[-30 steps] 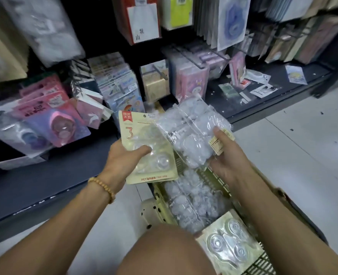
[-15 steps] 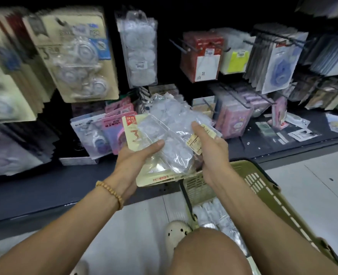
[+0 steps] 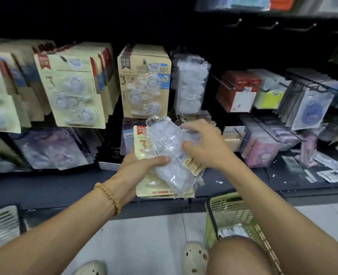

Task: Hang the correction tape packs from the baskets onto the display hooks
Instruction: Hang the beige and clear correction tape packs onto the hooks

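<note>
Both packs are up off the green plastic basket [image 3: 233, 213] now: left hand [image 3: 133, 173] grips the cream carded pack [image 3: 142, 143] (thumb across), right hand [image 3: 205, 147] pinches the clear bagged pack [image 3: 170, 155], ready for hanging.

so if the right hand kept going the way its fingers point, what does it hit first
Probably the clear bag it already grips; its fingers point left across it. Past that is the card pack in the left hand, though depth is unclear.

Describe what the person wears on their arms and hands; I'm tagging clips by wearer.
Both forearms are bare, with no sleeves in view and no gloves. The left hand has a bracelet of small round tan beads at its wrist. The right hand and its wrist show no jewellery or watch.
</note>
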Motion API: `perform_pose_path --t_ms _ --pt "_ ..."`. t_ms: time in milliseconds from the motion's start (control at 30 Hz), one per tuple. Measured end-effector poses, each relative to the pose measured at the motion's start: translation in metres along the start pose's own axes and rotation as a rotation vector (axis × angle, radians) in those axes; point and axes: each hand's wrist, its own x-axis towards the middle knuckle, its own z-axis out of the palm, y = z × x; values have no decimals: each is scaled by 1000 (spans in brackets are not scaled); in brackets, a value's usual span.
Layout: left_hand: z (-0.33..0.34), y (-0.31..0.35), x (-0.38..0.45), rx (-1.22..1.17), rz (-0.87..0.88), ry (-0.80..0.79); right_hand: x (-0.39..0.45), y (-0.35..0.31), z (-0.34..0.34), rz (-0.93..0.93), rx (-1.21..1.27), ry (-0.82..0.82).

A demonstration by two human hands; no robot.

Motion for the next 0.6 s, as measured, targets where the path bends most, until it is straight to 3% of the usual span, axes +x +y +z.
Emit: perform_pose_path --t_ms 100,267,500,600 --pt "-7 5 1 9 4 -16 20 -16 2 0 15 -53" --pt "-14 7 11 9 -22 7 46 -17 6 205 385 -178" --pt "-22 14 29 46 -2 75 60 -10 6 361 686 32" --pt "-20 17 34 16 17 98 68 -2 1 307 607 204"
